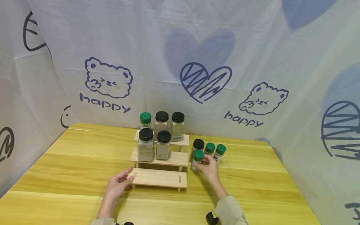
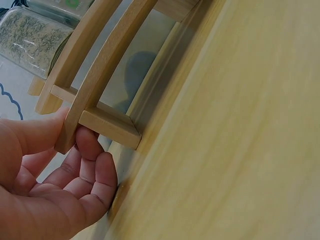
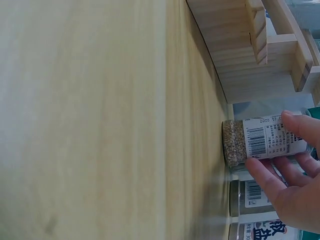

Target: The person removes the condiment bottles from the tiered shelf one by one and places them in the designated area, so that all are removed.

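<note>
In the head view a three-tier wooden spice rack (image 1: 158,178) stands on the table. My left hand (image 1: 115,188) pinches the left end of its lowest step, thumb on top and fingers beneath, as the left wrist view shows at the step's end (image 2: 102,65). My right hand (image 1: 211,172) grips a small green-capped spice jar (image 1: 197,156) just right of the rack. In the right wrist view this jar (image 3: 267,137) is upright relative to the table, with small tan grains and a barcode label. Whether its base touches the table is hard to tell.
Two black-capped jars (image 1: 146,148) (image 1: 163,148) stand on the middle step. On the top step are a green-capped jar (image 1: 145,120) and two black-capped jars (image 1: 177,126). Behind my right hand stand a black-capped jar (image 1: 198,144) and two green-capped jars (image 1: 220,151). A printed cloth (image 1: 157,62) hangs behind.
</note>
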A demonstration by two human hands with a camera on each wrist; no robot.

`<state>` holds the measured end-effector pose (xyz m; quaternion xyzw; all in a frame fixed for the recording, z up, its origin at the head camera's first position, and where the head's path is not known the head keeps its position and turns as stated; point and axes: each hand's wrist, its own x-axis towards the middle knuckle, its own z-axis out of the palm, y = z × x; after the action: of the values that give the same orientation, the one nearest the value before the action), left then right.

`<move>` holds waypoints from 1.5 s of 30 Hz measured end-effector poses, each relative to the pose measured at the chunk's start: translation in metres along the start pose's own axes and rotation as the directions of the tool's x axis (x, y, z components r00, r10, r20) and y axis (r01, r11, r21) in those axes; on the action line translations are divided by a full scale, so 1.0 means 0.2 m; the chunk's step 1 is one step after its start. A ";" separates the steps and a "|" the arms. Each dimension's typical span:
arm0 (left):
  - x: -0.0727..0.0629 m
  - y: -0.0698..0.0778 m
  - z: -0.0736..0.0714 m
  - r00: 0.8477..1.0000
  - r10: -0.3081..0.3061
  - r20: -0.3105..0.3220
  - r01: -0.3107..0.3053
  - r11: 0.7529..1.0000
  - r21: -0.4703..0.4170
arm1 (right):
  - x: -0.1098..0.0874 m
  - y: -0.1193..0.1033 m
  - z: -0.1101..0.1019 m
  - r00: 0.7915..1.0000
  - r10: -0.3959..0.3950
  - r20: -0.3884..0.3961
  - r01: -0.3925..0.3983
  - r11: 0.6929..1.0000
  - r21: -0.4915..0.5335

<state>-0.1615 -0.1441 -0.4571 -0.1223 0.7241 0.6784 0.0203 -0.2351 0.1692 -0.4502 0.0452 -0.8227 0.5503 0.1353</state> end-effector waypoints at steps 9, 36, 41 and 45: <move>-0.01 0.01 0.00 1.000 0.002 0.003 -0.002 1.000 -0.008 | 0.00 0.01 -0.01 1.000 0.016 -0.005 -0.016 1.000 -0.023; 0.00 0.00 0.00 1.000 0.007 0.000 -0.007 1.000 -0.015 | -0.10 -0.04 -0.05 0.997 0.055 -0.048 -0.056 0.998 -0.023; 0.00 0.00 0.00 1.000 0.011 0.010 -0.011 1.000 -0.009 | -0.12 -0.06 -0.05 0.998 0.019 -0.059 -0.020 1.000 -0.011; 0.00 0.00 0.00 1.000 0.010 0.015 -0.010 1.000 -0.001 | -0.12 -0.08 -0.04 0.998 -0.018 -0.062 0.019 1.000 0.010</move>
<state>-0.1613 -0.1440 -0.4572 -0.1135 0.7242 0.6798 0.0223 -0.2068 0.1689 -0.4405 0.0366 -0.8146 0.5547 0.1656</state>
